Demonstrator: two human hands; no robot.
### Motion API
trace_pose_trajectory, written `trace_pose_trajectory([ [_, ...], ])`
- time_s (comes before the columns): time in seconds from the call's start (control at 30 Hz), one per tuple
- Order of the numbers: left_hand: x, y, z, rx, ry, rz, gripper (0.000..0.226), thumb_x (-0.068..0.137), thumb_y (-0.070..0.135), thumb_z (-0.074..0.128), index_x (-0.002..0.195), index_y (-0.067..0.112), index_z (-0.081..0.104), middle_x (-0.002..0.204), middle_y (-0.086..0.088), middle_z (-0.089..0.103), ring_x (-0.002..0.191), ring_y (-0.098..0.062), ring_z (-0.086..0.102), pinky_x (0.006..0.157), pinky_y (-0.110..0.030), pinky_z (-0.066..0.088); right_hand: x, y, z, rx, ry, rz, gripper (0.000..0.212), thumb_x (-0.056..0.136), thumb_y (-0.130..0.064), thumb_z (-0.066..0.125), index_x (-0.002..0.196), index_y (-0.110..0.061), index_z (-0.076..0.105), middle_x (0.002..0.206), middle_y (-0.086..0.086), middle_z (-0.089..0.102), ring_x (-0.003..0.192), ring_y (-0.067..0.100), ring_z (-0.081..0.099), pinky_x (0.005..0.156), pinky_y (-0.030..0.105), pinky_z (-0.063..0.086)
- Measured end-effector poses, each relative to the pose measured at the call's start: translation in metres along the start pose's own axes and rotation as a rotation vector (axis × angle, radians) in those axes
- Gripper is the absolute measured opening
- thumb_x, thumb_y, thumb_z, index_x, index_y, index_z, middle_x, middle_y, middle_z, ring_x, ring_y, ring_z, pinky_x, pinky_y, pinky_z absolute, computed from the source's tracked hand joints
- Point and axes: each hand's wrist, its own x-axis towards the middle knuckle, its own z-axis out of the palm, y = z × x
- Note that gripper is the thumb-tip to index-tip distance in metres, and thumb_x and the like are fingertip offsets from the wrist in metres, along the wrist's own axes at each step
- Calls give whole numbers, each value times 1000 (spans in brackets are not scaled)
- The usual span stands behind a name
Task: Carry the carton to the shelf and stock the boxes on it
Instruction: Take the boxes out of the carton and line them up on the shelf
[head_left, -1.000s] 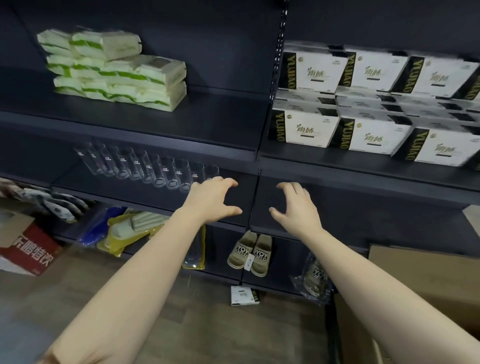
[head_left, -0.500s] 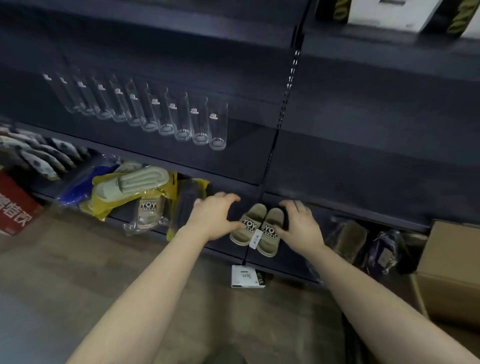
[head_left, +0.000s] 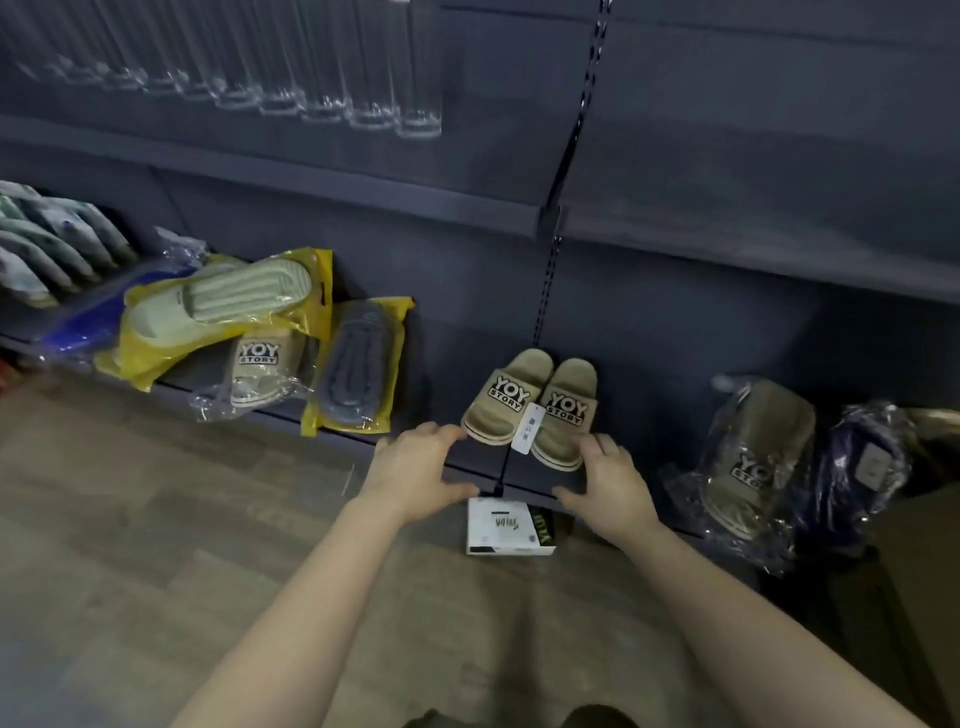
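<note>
A small white box (head_left: 506, 526) with dark lettering lies on the wooden floor against the foot of the dark shelf unit (head_left: 675, 249). My left hand (head_left: 421, 470) hovers just above and left of it, fingers spread and empty. My right hand (head_left: 610, 480) hovers just above and right of it, fingers loosely curved, holding nothing. Both hands flank the box without touching it. A corner of the brown carton (head_left: 914, 582) shows at the right edge.
A loose pair of beige slippers (head_left: 535, 405) sits on the bottom shelf just beyond my hands. Bagged slippers (head_left: 218, 317) lie to the left and more bagged ones (head_left: 753, 457) to the right. Several clear glasses (head_left: 332, 78) line the shelf above.
My view has dropped further toward the floor. Both hands have moved down from in front of the slippers to either side of the white box on the floor.
</note>
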Motion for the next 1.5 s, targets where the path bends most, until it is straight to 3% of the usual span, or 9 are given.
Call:
trace_pose_trajectory([
  [0.33, -9, -21, 98, 24, -53, -33, 75, 83, 59, 63, 147, 36, 31, 146, 6, 38, 134, -17, 41, 105, -36, 32, -14, 53, 87, 9, -90, 56, 72, 81, -39, 71, 142, -26, 36, 139, -4, 39, 126, 21, 42, 95, 34, 46],
  [0.5, -1, -34, 128, -11, 2, -45, 76, 83, 60, 61, 148, 35, 30, 146, 8, 35, 134, -15, 41, 102, -34, 33, -10, 73, 122, 50, -149, 47, 74, 80, -40, 70, 143, -26, 34, 141, -4, 39, 126, 20, 43, 95, 31, 44],
  [0.73, 9, -41, 163, -46, -8, -61, 76, 84, 58, 61, 148, 37, 27, 149, 8, 32, 135, -16, 40, 107, -34, 31, 1, 82, 157, 41, -219, 29, 82, 80, -37, 70, 147, -24, 25, 146, -1, 35, 128, 21, 42, 96, 34, 45],
  [1.0, 17, -57, 195, -56, -42, -61, 76, 83, 60, 61, 148, 39, 27, 150, 9, 32, 135, -14, 40, 107, -32, 30, 19, 81, 194, 103, -306, 53, 71, 78, -39, 72, 139, -23, 39, 139, -1, 43, 121, 21, 47, 97, 31, 43],
  [1.13, 27, -69, 201, -28, -41, -49, 78, 83, 62, 60, 149, 38, 26, 150, 8, 32, 136, -14, 39, 108, -32, 29, 37, 80, 208, 55, -365, 49, 94, 76, -43, 72, 153, -26, 20, 157, 1, 23, 136, 26, 35, 111, 35, 34],
  [1.23, 34, -75, 207, -11, -51, -51, 78, 84, 61, 59, 150, 36, 26, 154, 6, 28, 140, -15, 34, 110, -34, 28, 45, 82, 218, 27, -395, 51, 103, 76, -47, 71, 155, -33, 5, 160, -2, 13, 139, 29, 29, 111, 38, 35],
  [1.5, 46, -81, 219, 2, -68, -48, 78, 82, 59, 61, 148, 36, 27, 147, 7, 35, 134, -15, 39, 106, -34, 32, 56, 83, 233, -17, -376, 62, 103, 74, -43, 75, 153, -26, 12, 151, -1, 23, 131, 30, 35, 105, 41, 40],
])
